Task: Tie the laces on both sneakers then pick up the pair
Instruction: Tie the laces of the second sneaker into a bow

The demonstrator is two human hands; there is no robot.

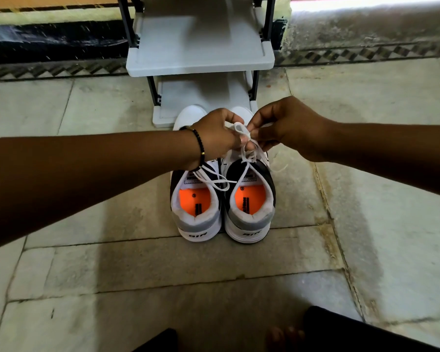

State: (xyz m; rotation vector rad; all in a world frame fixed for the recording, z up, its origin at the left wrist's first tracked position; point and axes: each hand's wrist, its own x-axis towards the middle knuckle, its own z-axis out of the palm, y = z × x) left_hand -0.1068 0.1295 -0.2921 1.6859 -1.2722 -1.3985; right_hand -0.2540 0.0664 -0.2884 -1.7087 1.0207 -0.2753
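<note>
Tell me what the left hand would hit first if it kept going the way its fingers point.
The left hand points right, toward the right hand. It would probably meet those fingers first, across the lace both pinch, though depth is unclear.

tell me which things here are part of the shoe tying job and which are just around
In the job: right sneaker, its lace pinched by left hand and right hand; left sneaker, lace loose.

Just around: grey shoe rack, beaded bracelet, tiled floor.

Head camera looks steeply down, close above floor (366,174).
</note>
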